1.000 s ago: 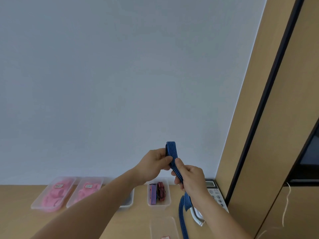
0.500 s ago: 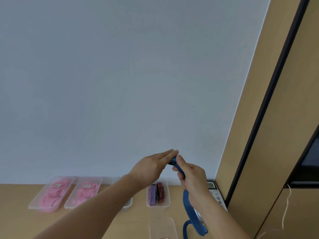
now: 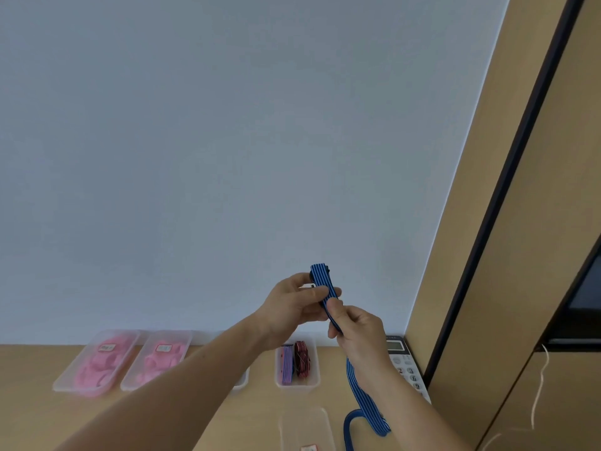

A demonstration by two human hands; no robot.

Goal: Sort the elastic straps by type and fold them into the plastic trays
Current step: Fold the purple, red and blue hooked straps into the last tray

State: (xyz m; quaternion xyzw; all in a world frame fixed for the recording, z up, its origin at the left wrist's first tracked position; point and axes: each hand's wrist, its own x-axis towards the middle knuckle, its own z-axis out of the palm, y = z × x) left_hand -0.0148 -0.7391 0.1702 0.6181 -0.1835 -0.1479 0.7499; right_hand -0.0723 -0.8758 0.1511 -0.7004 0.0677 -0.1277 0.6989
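Fingers of left hand (image 3: 292,307) and right hand (image 3: 354,333) pinching flat blue striped elastic strap (image 3: 322,281), folded top; tail dangling

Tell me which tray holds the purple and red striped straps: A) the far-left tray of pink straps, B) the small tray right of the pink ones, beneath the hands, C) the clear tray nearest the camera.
B: the purple strap and the red striped strap lie side by side in that small tray.

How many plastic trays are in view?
5. Leftmost tray and second tray hold pink straps; third tray is mostly behind the left forearm; fourth tray holds purple and red straps; nearest tray lies at the bottom edge.
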